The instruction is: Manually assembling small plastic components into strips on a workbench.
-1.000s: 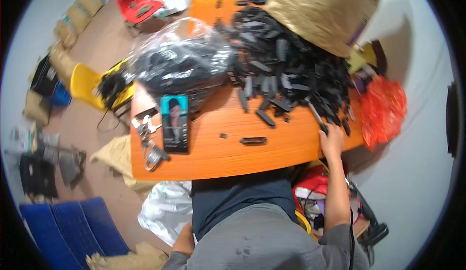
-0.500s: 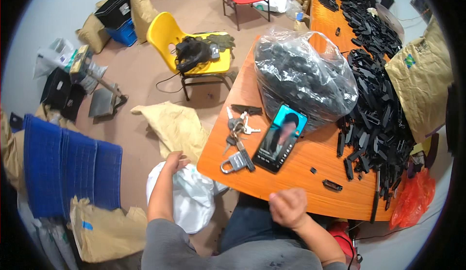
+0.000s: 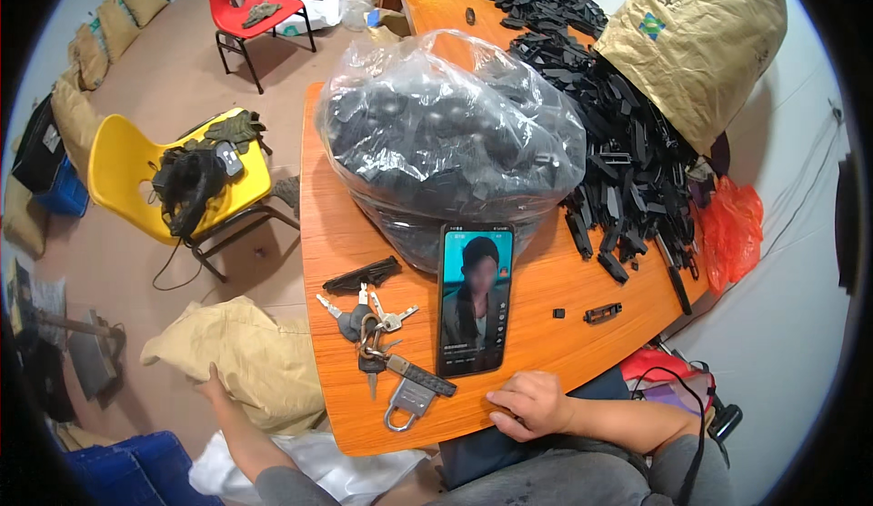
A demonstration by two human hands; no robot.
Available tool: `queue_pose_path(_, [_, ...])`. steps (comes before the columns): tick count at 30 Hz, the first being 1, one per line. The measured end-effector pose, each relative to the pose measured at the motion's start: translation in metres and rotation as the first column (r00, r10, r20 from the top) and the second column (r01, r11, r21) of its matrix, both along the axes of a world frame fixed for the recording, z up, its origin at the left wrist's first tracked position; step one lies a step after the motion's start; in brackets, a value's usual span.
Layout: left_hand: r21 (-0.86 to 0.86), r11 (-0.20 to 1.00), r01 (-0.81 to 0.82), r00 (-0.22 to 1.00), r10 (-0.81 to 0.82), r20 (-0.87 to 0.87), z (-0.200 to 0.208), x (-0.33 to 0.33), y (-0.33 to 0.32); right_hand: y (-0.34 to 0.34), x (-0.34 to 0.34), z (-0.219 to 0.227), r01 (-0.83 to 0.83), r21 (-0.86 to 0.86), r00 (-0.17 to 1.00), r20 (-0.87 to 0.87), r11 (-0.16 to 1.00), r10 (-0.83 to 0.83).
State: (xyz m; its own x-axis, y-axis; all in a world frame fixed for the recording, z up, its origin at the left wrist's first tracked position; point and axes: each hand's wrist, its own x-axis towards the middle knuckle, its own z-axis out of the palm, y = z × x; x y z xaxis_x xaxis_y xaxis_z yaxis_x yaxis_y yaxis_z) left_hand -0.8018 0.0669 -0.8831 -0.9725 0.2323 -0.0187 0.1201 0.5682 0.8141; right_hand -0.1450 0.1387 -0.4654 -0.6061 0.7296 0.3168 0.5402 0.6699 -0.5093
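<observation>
My left hand (image 3: 215,386) reaches down to the lower left side of a tan woven sack (image 3: 245,360) on the floor; its fingers look apart, partly hidden. My right hand (image 3: 529,404) rests at the table's near edge, fingers curled in with nothing visible in them. In front of it lies a smartphone (image 3: 475,310) with a lit screen, its top against a clear plastic bag (image 3: 455,133) full of black parts. Left of the phone are a bunch of keys (image 3: 371,333) and a grey padlock (image 3: 411,401). A black plastic part (image 3: 602,313) lies to the phone's right.
A heap of black parts (image 3: 627,170) covers the table's right side, beside an upright tan sack (image 3: 700,42) and a red plastic bag (image 3: 732,233). Yellow (image 3: 136,174) and red (image 3: 264,6) chairs stand beyond. White sacking (image 3: 227,470) and blue crates (image 3: 136,470) sit at lower left.
The view has turned right and closer to the table. My left hand has moved from beside the white sacking to the tan sack's left side. My right hand now rests on the table edge.
</observation>
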Motion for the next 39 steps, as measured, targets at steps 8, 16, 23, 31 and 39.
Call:
queue_pose_path(8, [-0.198,0.965,0.174,0.950,-0.112,0.292,0.024,0.065,-0.003,0.000,-0.003,0.000,-0.030,-0.003,0.997,0.068,1.000,0.030])
queue_pose_path(16, [-0.349,0.757,0.552,0.820,-0.568,0.063,0.072,0.291,-0.112,0.001,-0.004,-0.006,-0.063,-0.002,0.998,-0.017,0.998,0.063])
queue_pose_path(23, [-0.458,-0.001,0.889,0.372,-0.582,0.723,0.066,0.464,-0.196,-0.006,-0.001,-0.006,-0.121,-0.036,0.992,-0.047,0.992,0.119])
queue_pose_path(31, [-0.606,0.487,0.629,0.766,-0.256,0.589,0.189,0.336,-0.181,-0.006,0.006,-0.005,-0.017,0.019,1.000,-0.011,1.000,0.017])
queue_pose_path(39, [-0.153,0.983,-0.104,0.769,0.177,0.614,0.154,0.201,0.038,-0.011,0.001,-0.007,0.075,0.094,0.996,0.038,0.993,-0.079])
